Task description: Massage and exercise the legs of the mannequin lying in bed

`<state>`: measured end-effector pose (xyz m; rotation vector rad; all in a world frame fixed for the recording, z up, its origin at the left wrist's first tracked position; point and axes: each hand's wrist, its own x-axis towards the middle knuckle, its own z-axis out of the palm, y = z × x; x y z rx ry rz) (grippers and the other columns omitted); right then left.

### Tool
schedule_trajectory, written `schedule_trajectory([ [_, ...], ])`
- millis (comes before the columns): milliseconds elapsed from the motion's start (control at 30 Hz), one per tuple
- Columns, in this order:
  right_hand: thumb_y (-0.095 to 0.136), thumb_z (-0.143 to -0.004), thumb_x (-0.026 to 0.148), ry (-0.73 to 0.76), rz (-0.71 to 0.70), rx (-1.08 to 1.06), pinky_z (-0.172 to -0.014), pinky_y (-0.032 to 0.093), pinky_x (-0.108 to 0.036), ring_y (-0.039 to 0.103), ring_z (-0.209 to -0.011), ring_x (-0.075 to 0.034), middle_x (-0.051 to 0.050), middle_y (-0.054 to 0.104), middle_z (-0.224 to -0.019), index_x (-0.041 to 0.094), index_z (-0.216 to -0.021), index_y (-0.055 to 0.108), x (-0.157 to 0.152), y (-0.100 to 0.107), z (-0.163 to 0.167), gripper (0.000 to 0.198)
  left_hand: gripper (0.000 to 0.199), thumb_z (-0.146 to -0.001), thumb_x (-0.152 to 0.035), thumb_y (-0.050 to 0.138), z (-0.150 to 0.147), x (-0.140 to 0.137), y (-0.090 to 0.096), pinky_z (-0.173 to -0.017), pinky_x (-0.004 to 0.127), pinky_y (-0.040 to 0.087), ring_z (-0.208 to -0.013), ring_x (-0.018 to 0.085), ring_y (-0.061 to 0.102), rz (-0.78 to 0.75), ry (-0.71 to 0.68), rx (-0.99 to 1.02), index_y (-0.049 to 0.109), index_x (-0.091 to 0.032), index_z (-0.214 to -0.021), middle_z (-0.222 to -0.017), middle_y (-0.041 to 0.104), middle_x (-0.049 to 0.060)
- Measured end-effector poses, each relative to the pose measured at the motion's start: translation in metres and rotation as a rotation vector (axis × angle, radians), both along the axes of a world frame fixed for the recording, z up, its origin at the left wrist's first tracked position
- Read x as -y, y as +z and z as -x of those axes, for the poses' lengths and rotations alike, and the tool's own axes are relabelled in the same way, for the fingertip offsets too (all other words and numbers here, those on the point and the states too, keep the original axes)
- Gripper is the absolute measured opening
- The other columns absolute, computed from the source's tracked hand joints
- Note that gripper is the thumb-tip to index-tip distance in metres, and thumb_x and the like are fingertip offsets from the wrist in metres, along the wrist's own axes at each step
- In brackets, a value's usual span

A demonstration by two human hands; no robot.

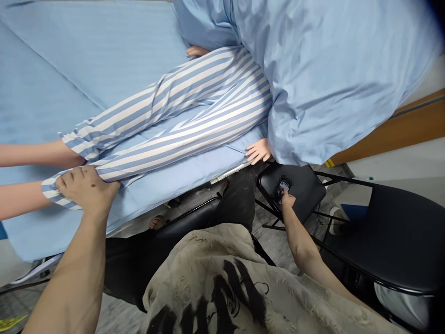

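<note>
On the bed lies a mannequin-like figure in blue-and-white striped trousers (181,116), with bare lower legs (24,199). My left hand (86,188) is wrapped over the nearer trouser cuff at the ankle. Far to the right, my right hand (288,199) holds a small dark device (284,186) with a lit screen, its thumb at the lower edge. Part of the device is blurred out, so its exact kind cannot be made out. It is above a black chair seat (302,190). The figure's open hand (259,151) lies at the bed's edge.
A light blue sheet (62,69) covers the bed. Blue cloth (333,83) spreads over the figure's upper part. Another black chair (399,241) stands at right. I sit on a black seat beside the bed, over a grey floor (128,306).
</note>
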<state>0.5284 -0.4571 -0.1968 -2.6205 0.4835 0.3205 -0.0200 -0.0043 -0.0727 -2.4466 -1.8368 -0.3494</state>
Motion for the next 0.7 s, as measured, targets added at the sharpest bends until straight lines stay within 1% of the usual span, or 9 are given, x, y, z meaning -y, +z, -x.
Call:
schedule_trajectory([
  [67, 0.065, -0.081, 0.057, -0.039, 0.033, 0.000, -0.106, 0.046, -0.043, 0.057, -0.124, -0.034, -0.024, 0.057, -0.129, 0.012, -0.119, 0.055, -0.005, 0.005, 0.005, 0.060, 0.051, -0.060, -0.034, 0.061, 0.000, 0.000, 0.000, -0.095, 0.056, 0.031, -0.106, 0.042, 0.048, 0.004, -0.002, -0.006, 0.056, -0.008, -0.103, -0.104, 0.057, 0.023],
  [133, 0.073, -0.071, 0.063, -0.056, 0.064, -0.015, -0.110, 0.042, -0.047, 0.049, -0.131, -0.037, -0.026, 0.049, -0.137, 0.014, -0.124, 0.053, -0.013, 0.009, 0.010, 0.075, 0.050, -0.061, -0.035, 0.061, 0.001, 0.000, 0.000, -0.095, 0.056, 0.030, -0.107, 0.041, 0.046, 0.011, -0.002, 0.015, 0.056, -0.009, -0.103, -0.105, 0.057, 0.022],
  [200, 0.077, -0.064, 0.067, -0.067, 0.119, -0.041, -0.110, 0.040, -0.051, 0.044, -0.135, -0.039, -0.027, 0.044, -0.141, 0.014, -0.130, 0.048, -0.022, 0.012, 0.014, 0.089, 0.050, -0.062, -0.035, 0.060, 0.001, 0.001, 0.001, -0.096, 0.055, 0.029, -0.108, 0.041, 0.046, 0.014, -0.009, 0.035, 0.055, -0.010, -0.105, -0.107, 0.056, 0.021],
  [267, 0.079, -0.060, 0.068, -0.086, 0.181, -0.065, -0.111, 0.038, -0.053, 0.041, -0.136, -0.039, -0.027, 0.041, -0.141, 0.014, -0.134, 0.044, -0.030, 0.015, 0.015, 0.097, 0.051, -0.064, -0.035, 0.060, 0.002, 0.001, 0.002, -0.097, 0.055, 0.028, -0.108, 0.040, 0.047, 0.011, -0.022, 0.036, 0.054, -0.010, -0.107, -0.108, 0.057, 0.021],
  [333, 0.080, -0.060, 0.067, -0.113, 0.197, -0.082, -0.111, 0.038, -0.053, 0.039, -0.136, -0.038, -0.027, 0.040, -0.141, 0.014, -0.135, 0.042, -0.036, 0.016, 0.015, 0.099, 0.051, -0.065, -0.036, 0.059, 0.003, 0.002, 0.003, -0.098, 0.054, 0.028, -0.107, 0.039, 0.048, 0.007, -0.036, 0.030, 0.054, -0.009, -0.108, -0.109, 0.057, 0.021],
  [533, 0.084, -0.061, 0.058, -0.162, 0.111, -0.084, -0.112, 0.036, -0.050, 0.039, -0.136, -0.038, -0.028, 0.040, -0.141, 0.012, -0.133, 0.044, -0.041, 0.021, 0.015, 0.094, 0.051, -0.065, -0.039, 0.057, 0.002, 0.001, 0.003, -0.094, 0.052, 0.031, -0.104, 0.039, 0.049, -0.018, -0.044, -0.014, 0.057, -0.007, -0.104, -0.104, 0.060, 0.023],
  [700, 0.080, -0.067, 0.058, -0.078, 0.123, -0.085, -0.111, 0.037, -0.052, 0.040, -0.136, -0.040, -0.031, 0.040, -0.139, 0.009, -0.129, 0.046, -0.041, 0.032, 0.022, 0.086, 0.047, -0.068, -0.036, 0.057, 0.004, 0.002, 0.003, -0.094, 0.051, 0.030, -0.103, 0.039, 0.050, -0.037, -0.065, -0.002, 0.057, -0.009, -0.106, -0.106, 0.060, 0.022],
])
